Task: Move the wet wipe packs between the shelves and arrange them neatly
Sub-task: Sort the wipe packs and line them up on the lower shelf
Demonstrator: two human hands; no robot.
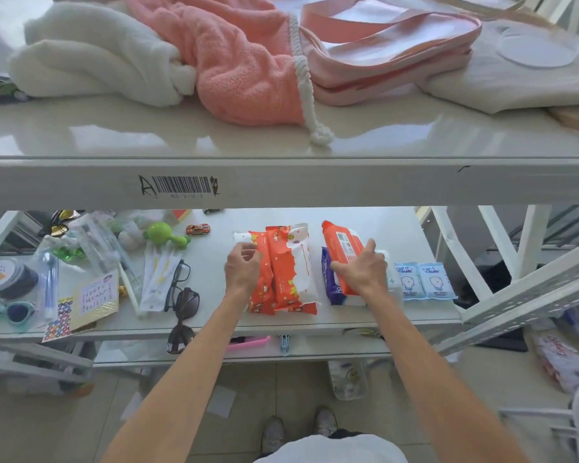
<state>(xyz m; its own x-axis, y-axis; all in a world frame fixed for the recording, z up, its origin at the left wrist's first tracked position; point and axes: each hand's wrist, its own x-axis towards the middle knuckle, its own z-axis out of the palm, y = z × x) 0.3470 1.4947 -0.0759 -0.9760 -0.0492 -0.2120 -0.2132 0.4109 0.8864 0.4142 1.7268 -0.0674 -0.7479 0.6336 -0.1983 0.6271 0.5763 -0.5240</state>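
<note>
On the lower shelf lie several wet wipe packs. Two or three orange-and-white packs sit side by side in the middle. To their right an orange pack is stacked on a purple-and-white pack. Two small light-blue packs lie at the far right. My left hand hovers over the left edge of the orange-and-white packs, fingers curled and apart, holding nothing. My right hand rests flat on the stacked orange pack, fingers spread over it.
The left half of the lower shelf holds glasses, sunglasses, a green toy, a toy car, sticker sheets and jars. The upper shelf carries white and pink towels and a pink bag. A tilted metal rack stands at the right.
</note>
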